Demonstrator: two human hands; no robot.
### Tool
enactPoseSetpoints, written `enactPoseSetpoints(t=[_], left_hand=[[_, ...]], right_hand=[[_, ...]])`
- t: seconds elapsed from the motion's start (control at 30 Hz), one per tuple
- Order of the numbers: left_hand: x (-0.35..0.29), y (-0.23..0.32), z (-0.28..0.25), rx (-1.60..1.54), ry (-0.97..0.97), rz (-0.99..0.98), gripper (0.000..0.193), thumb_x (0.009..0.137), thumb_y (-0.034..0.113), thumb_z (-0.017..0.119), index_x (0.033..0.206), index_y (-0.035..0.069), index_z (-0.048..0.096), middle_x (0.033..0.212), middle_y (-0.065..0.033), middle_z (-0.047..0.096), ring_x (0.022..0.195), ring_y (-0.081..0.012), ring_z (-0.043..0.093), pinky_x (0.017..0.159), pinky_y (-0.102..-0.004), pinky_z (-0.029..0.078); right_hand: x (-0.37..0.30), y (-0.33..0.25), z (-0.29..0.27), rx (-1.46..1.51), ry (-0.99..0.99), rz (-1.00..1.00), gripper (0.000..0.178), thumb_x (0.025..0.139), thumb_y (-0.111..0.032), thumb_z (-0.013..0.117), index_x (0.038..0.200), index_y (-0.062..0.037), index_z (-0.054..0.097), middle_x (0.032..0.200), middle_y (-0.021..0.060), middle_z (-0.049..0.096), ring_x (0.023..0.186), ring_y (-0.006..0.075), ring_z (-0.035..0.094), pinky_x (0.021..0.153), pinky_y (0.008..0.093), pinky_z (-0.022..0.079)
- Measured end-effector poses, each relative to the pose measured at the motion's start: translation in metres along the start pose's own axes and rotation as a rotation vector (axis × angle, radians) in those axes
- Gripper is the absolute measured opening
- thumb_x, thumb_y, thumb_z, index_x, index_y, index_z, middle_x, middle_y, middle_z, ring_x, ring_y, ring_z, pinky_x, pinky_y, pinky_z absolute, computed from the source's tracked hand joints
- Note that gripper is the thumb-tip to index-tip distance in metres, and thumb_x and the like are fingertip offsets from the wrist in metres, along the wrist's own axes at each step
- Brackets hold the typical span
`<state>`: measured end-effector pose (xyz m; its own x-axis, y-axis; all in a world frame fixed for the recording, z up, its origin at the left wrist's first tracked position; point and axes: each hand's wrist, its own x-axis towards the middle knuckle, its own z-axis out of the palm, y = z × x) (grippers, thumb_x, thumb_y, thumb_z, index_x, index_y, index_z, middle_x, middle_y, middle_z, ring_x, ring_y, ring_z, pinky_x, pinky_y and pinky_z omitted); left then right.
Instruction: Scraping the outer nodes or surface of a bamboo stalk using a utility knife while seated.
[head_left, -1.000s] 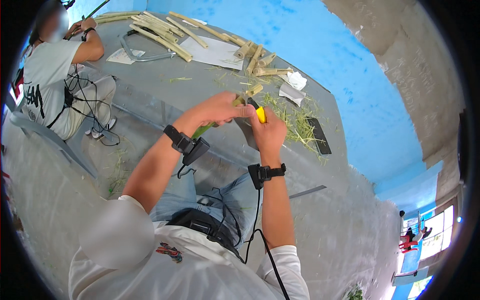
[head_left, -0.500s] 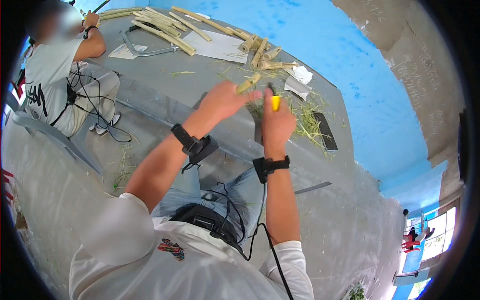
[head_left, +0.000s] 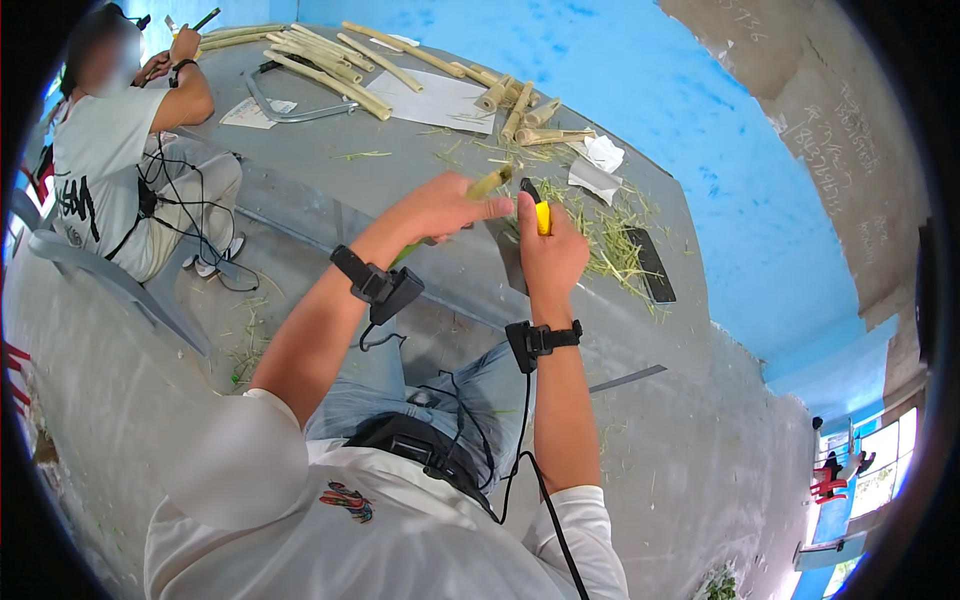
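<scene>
Left hand [head_left: 447,207] gripping green stalk [head_left: 487,185], right hand [head_left: 547,256] clenched round yellow knife [head_left: 541,214], shavings [head_left: 610,240] and dark phone [head_left: 651,264] on desk [head_left: 300,175] beyond knife

Bare table [head_left: 300,180] lies open at centre left, hemmed by stalk bundle [head_left: 320,55] at upper left, green shavings [head_left: 600,230] and dark slab [head_left: 650,265] at right.

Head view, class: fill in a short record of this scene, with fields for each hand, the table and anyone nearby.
left hand: grips a green stalk
right hand: holds a yellow-handled knife, blade beside the stalk tip
table: grey, with cut stalks, green shavings, a white sheet, a dark phone
nearby: a seated person at the far left
</scene>
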<state>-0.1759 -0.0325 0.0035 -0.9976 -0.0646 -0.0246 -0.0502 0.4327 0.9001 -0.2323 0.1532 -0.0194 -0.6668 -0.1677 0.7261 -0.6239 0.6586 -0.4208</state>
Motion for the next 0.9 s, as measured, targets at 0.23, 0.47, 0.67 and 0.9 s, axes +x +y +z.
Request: enactPoseSetpoints(t=[0.23, 0.47, 0.67, 0.9], left_hand=[[-0.011, 0.004, 0.0, -0.125, 0.004, 0.132, 0.059, 0.102, 0.06, 0.044, 0.124, 0.005, 0.046, 0.075, 0.0006, 0.047, 0.059, -0.008, 0.042, 0.05, -0.026, 0.038], [-0.009, 0.006, 0.003, -0.091, 0.024, 0.32, 0.051, 0.105, 0.052, 0.043, 0.115, 0.004, 0.054, 0.079, -0.0001, 0.049, 0.066, -0.0104, 0.044, 0.059, -0.0265, 0.04], [-0.014, 0.014, 0.001, 0.165, 0.102, 0.325, 0.057, 0.101, 0.055, 0.052, 0.115, 0.001, 0.055, 0.086, -0.0103, 0.061, 0.076, -0.0212, 0.057, 0.071, -0.0356, 0.049], [-0.004, 0.006, 0.011, 0.167, 0.212, 0.408, 0.061, 0.088, 0.055, 0.07, 0.107, -0.001, 0.058, 0.086, -0.0153, 0.066, 0.077, -0.0282, 0.063, 0.072, -0.0376, 0.05]], right_hand=[[0.002, -0.004, 0.0, -0.018, -0.029, 0.03, 0.056, 0.093, -0.06, 0.061, 0.077, -0.0061, 0.059, 0.062, 0.0172, 0.06, 0.055, 0.0387, 0.06, 0.051, 0.0453, 0.045], [0.002, -0.003, -0.003, 0.001, -0.013, 0.032, 0.056, 0.092, -0.06, 0.061, 0.076, -0.0064, 0.06, 0.061, 0.0164, 0.06, 0.056, 0.0383, 0.06, 0.051, 0.0444, 0.045], [0.0, 0.001, 0.0, -0.021, -0.045, -0.092, 0.058, 0.089, -0.063, 0.064, 0.074, -0.0072, 0.061, 0.061, 0.0142, 0.06, 0.055, 0.0365, 0.06, 0.05, 0.0424, 0.046], [-0.002, 0.0, 0.002, -0.043, -0.059, -0.131, 0.06, 0.086, -0.066, 0.065, 0.074, -0.0076, 0.059, 0.06, 0.0135, 0.06, 0.052, 0.035, 0.059, 0.048, 0.0423, 0.044]])
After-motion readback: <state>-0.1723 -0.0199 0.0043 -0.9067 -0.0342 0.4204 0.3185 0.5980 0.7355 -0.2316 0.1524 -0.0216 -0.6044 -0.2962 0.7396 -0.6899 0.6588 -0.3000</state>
